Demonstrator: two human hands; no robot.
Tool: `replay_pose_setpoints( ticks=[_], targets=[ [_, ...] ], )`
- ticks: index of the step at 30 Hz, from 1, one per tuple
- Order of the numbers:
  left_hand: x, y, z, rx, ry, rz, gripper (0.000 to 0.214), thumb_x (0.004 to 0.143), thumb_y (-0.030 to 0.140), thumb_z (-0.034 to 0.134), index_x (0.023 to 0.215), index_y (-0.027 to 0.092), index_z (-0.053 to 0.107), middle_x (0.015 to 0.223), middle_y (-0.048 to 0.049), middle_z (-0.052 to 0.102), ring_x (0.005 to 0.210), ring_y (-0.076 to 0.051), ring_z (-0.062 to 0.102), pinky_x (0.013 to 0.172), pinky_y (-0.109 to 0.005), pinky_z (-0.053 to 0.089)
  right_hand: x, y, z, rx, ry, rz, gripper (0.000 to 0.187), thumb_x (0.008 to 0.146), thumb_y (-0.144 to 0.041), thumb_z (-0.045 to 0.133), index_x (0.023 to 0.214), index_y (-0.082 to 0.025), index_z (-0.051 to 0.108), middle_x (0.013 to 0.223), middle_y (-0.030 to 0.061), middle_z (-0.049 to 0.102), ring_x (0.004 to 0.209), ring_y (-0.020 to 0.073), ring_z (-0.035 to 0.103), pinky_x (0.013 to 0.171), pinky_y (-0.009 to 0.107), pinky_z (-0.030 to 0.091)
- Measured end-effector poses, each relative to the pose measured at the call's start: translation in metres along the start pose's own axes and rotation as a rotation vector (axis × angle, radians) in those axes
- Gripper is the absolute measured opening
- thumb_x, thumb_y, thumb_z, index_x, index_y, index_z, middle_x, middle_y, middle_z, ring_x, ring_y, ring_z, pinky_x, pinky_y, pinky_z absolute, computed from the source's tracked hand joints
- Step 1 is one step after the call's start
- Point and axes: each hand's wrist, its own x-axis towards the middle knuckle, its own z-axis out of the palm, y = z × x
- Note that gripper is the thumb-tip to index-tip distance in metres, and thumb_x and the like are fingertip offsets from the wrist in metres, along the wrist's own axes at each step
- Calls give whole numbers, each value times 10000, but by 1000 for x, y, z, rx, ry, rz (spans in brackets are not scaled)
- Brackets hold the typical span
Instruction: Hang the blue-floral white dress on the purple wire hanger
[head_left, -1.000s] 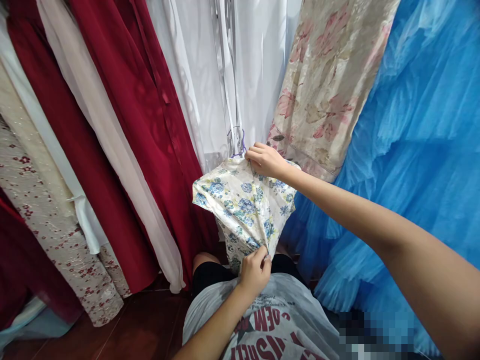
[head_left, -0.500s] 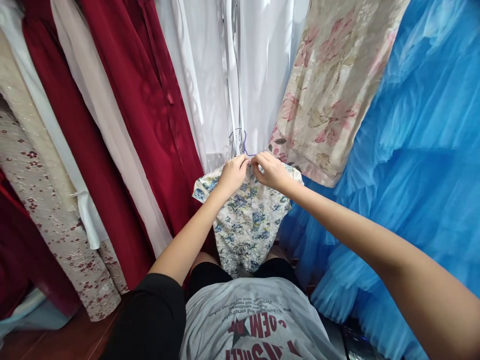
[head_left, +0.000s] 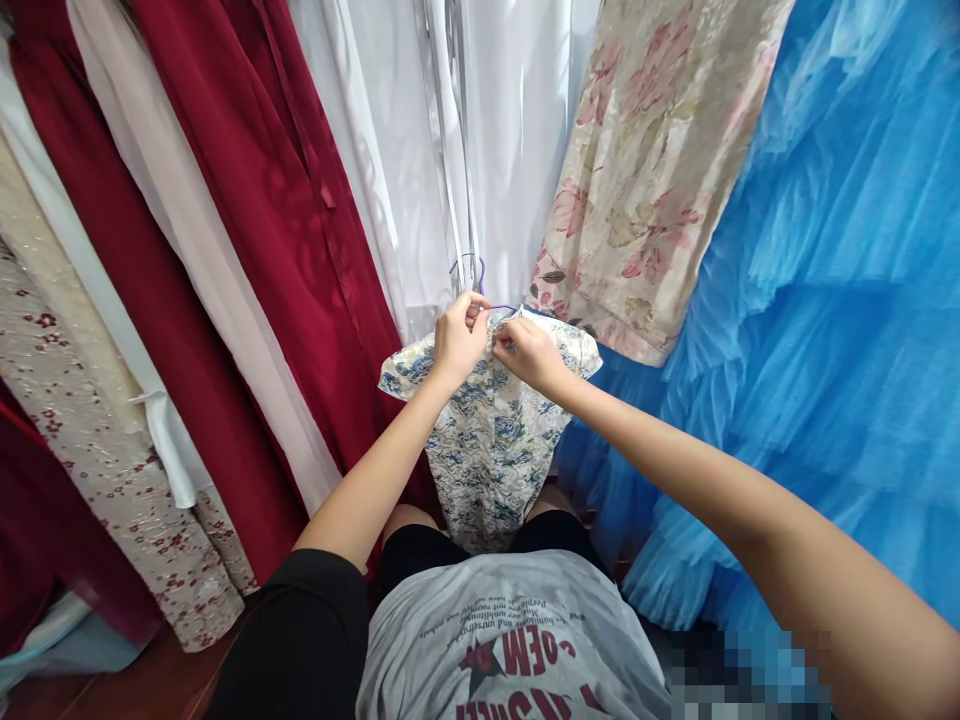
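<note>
the floral garment [head_left: 491,440] hung lengthwise between the person and the white dresses [head_left: 514,150], its long axis running from the purple hanger [head_left: 482,278] at the neckline down toward the lap, where the hem lay between the thighs. both hands met at the top end of that axis, so most of the cloth fell below them and toward the body. the right hand [head_left: 527,353] was the nearer to the centre seam, just beside it, fingers curled tight and tips pinched on the neckline edge. the left hand [head_left: 460,340] sat slightly higher, on the other side of the seam, fingers bent and thumb near forefinger; whether it had hold of any cloth could not be told. the two sets of fingertips were close together, with the hanger's hook just beyond.
</note>
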Motion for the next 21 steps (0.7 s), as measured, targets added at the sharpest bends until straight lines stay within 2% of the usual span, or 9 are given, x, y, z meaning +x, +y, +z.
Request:
replay_pose_setpoints(
  ticks=[3, 7, 12, 14, 16, 19, 21],
  targets=[
    [11, -10, -5, -131, 100, -68, 116, 902, 109, 603, 938, 213, 565, 716, 23, 615, 615, -127, 647, 594, -241, 496, -20, -1, 11, -32, -105, -37, 139, 858, -97, 500, 780, -210, 524, 762, 79, 630, 761, 226, 561, 715, 318, 426],
    [27, -44, -35, -226, 267, -170, 163, 867, 108, 619, 938, 214, 517, 651, 44, 595, 590, -136, 659, 564, -225, 501, -49, -4, 20, -53, -254, -78, 138, 858, -100, 523, 766, -199, 554, 726, 61, 646, 714, 206, 569, 679, 294, 410],
    [15, -94, -73, -136, 384, -341, 164, 850, 109, 550, 932, 219, 461, 665, 47, 584, 551, -115, 600, 517, -201, 425, -57, -10, 26, -88, -385, -52, 143, 913, -111, 481, 869, -142, 613, 817, 113, 691, 762, 224, 601, 690, 308, 410],
    [3, -103, -79, -88, 349, -343, 115, 864, 146, 536, 929, 215, 472, 705, 30, 590, 575, -115, 580, 543, -211, 425, -56, -15, 30, -87, -446, -62, 147, 920, -110, 482, 887, -134, 622, 854, 129, 700, 800, 232, 611, 711, 313, 421],
    [-8, -102, -81, -67, 269, -310, 72, 870, 211, 578, 917, 206, 524, 741, 15, 591, 639, -127, 583, 613, -232, 454, -57, -21, 33, -76, -515, -84, 141, 921, -109, 490, 898, -133, 627, 880, 132, 705, 830, 230, 616, 736, 311, 433],
    [-20, -92, -79, 141, 105, -203, 236, 792, 259, 718, 983, 209, 589, 819, -1, 575, 779, -178, 593, 764, -294, 490, -65, -31, 37, -65, -620, -113, 138, 930, -120, 498, 935, -123, 635, 928, 143, 712, 868, 230, 625, 754, 309, 447],
    [-26, -87, -78, 349, -6, -124, 349, 731, 160, 730, 1044, 215, 588, 911, -27, 563, 896, -223, 596, 876, -351, 491, -74, -38, 36, -67, -688, -121, 141, 928, -130, 507, 963, -106, 641, 950, 161, 713, 879, 240, 633, 743, 315, 454]
  ],
)
